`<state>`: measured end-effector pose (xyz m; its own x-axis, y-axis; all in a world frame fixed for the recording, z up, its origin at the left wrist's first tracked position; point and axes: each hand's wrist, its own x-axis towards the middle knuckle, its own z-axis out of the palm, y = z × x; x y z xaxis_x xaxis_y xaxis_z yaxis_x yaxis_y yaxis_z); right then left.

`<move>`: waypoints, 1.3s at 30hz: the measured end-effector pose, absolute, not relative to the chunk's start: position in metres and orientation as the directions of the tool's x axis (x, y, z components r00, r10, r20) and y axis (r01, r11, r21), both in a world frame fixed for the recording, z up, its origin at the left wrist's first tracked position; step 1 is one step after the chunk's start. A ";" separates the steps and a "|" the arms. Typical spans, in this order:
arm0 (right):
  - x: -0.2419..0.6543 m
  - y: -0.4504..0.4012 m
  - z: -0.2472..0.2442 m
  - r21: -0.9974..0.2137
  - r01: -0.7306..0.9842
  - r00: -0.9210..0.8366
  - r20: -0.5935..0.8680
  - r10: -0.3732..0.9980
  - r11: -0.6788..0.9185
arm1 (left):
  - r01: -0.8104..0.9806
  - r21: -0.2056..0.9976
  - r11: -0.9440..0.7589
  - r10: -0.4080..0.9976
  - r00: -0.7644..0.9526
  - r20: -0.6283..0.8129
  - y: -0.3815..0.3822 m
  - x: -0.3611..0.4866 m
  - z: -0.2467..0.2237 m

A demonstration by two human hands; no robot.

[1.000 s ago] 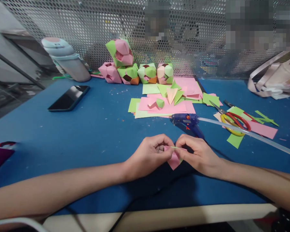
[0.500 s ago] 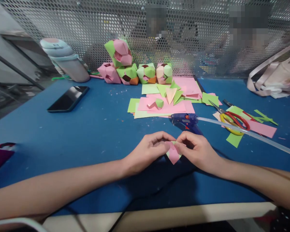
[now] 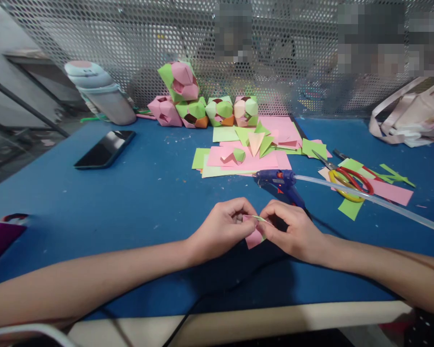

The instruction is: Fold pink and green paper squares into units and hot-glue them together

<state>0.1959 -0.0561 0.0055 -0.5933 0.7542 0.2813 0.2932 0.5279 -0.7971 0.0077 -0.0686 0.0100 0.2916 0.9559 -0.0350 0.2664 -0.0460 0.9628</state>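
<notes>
Pink-and-green folded paper (image 3: 252,239), 1 piece, is pinched by both left hand (image 3: 220,229) and right hand (image 3: 299,229) over the blue table (image 3: 141,207), near 1 glue gun (image 3: 278,178), its label unreadable, with 5 paper balls (image 3: 191,110) behind.

The glue gun (image 3: 279,179) lies behind the folded paper (image 3: 253,239).

My blue tabletop (image 3: 148,202) fills the middle of the frame, pale front edge (image 3: 292,315) along the bottom; ahead of me, a perforated metal screen (image 3: 137,33) spans most of the top; upper left, a pale wall (image 3: 0,31), dark rail (image 3: 29,108) below!
</notes>
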 end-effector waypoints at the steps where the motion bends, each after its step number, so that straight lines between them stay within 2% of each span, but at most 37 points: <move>1: 0.196 -0.056 0.006 -0.793 0.289 -0.598 0.288 0.748 0.537 | 0.262 0.964 -0.050 0.956 0.290 -0.029 -0.069 0.008 0.010; 8: 0.194 -0.056 0.006 -0.775 0.324 -0.553 0.310 0.773 0.542 | 0.239 0.967 -0.092 0.956 0.293 0.018 -0.068 0.006 0.007; 12: 0.194 -0.055 0.003 -0.731 0.294 -0.544 0.402 0.737 0.616 | 0.217 0.969 -0.116 0.947 0.319 0.042 -0.068 0.007 0.005; 18: 0.195 -0.054 0.000 -0.682 0.264 -0.543 0.480 0.689 0.682 | 0.175 0.985 0.013 0.927 0.366 -0.077 -0.069 0.010 0.011; 21: 0.197 -0.055 0.000 -0.678 0.258 -0.543 0.488 0.684 0.689 | 0.247 0.968 -0.034 0.901 0.428 -0.078 -0.070 0.008 0.015; 28: 0.199 -0.058 0.002 -0.725 0.307 -0.535 0.404 0.742 0.617 | 0.422 0.871 -0.250 0.902 0.428 0.051 -0.069 0.005 0.014; 34: 0.197 -0.059 0.011 -0.836 0.343 -0.515 0.213 0.831 0.427 | 0.486 0.759 -0.433 0.870 0.445 0.212 -0.070 0.003 0.013; 39: 0.194 -0.061 0.016 -0.880 0.335 -0.512 0.130 0.849 0.337 | 0.554 0.649 -0.522 0.843 0.451 0.293 -0.072 0.003 0.011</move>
<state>0.1942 -0.0609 0.0156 -0.5123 0.8488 0.1305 0.3345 0.3372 -0.8800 0.0027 -0.0720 0.0107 0.4507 0.8431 0.2934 0.5538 -0.5218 0.6488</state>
